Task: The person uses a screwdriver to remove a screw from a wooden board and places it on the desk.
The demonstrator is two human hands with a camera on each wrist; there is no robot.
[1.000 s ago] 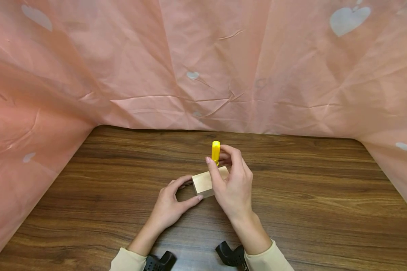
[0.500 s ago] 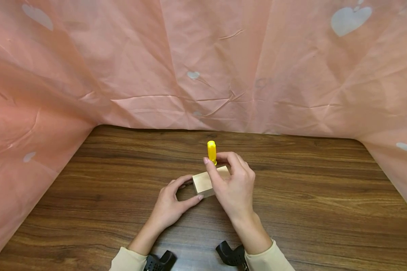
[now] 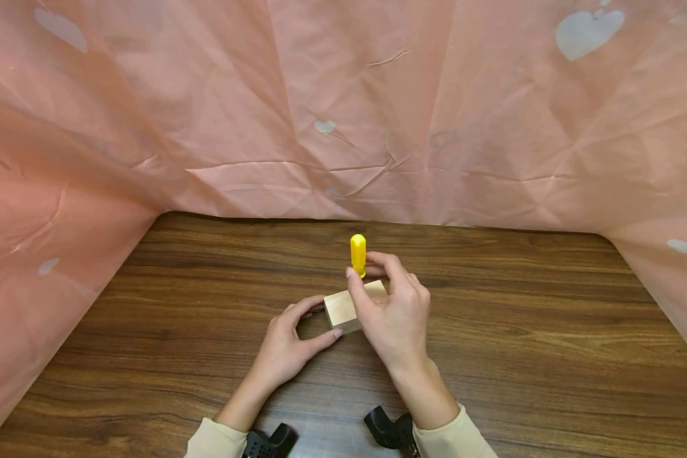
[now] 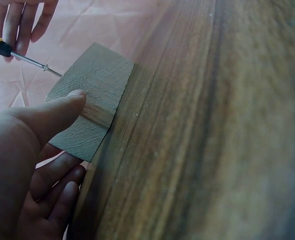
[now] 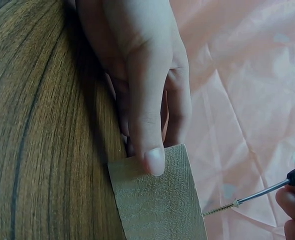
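A pale wooden block (image 3: 340, 308) rests on the table, held at its left end between the thumb and fingers of my left hand (image 3: 285, 346). Above it stands a screwdriver with a yellow handle (image 3: 357, 253), pinched low on the handle by my right hand (image 3: 397, 312). In the left wrist view the metal shaft (image 4: 29, 60) meets the head of a screw (image 4: 52, 71), whose threaded end reaches the block's top face. The right wrist view also shows this screw (image 5: 220, 208) between driver and wood. How deep the tip sits is hidden.
The dark wood-grain table (image 3: 549, 331) spreads around both hands. A pink curtain (image 3: 235, 114) with pale hearts hangs along its back and sides. Black wrist-worn devices (image 3: 386, 429) sit below each hand near the front.
The screwdriver handle has shifted slightly left, and the fingers of my right hand have changed position around it. My left hand and the block stay in place.
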